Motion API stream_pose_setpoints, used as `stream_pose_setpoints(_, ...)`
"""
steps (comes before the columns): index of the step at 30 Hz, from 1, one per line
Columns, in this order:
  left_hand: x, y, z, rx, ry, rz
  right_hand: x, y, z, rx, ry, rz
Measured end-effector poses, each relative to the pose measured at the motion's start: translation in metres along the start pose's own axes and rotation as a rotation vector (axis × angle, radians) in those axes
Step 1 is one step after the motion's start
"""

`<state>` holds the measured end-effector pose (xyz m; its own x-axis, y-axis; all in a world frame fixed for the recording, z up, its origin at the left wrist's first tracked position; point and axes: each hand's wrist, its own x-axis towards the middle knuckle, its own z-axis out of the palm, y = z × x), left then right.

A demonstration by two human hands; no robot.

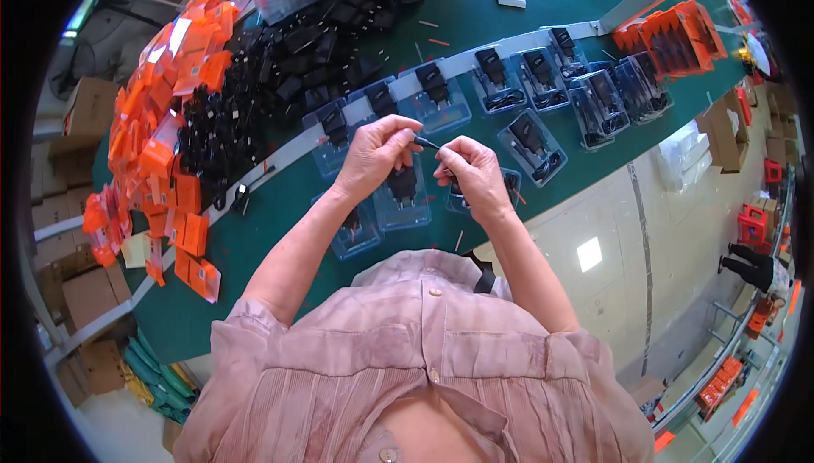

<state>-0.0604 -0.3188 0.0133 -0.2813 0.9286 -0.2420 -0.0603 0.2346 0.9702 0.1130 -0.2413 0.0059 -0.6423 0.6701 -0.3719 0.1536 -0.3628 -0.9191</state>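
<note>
Black cable [429, 143], pinched in the fingers of left hand [377, 155] and right hand [475, 176]. Stretched out close together over green table [246, 251].

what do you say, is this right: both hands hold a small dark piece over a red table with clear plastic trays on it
Not quite: the table is green, not red, as the head view shows. Both hands do hold a small dark piece over it, and clear plastic trays are on it.

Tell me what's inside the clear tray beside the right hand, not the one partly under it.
The clear tray holds a black adapter and, at its near end, a coiled black cable. Whatever lies directly beneath them is covered and can't be seen.
</note>
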Motion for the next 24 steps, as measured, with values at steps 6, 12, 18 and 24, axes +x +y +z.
stream_pose_setpoints(6,0.031,-0.011,-0.024,0.179,0.132,0.137,0.03,0.004,0.008,0.322,0.124,0.135)
stream_pose_setpoints(12,0.057,-0.015,-0.051,0.876,0.085,0.609,0.052,0.012,0.016,0.265,0.261,0.028)
stream_pose_setpoints(18,0.072,-0.032,-0.04,1.32,0.028,0.506,0.08,0.022,0.034,-0.294,0.541,-0.073)
stream_pose_setpoints(24,0.075,-0.039,-0.016,1.339,0.147,0.412,0.081,0.006,0.04,-0.663,0.662,0.022)
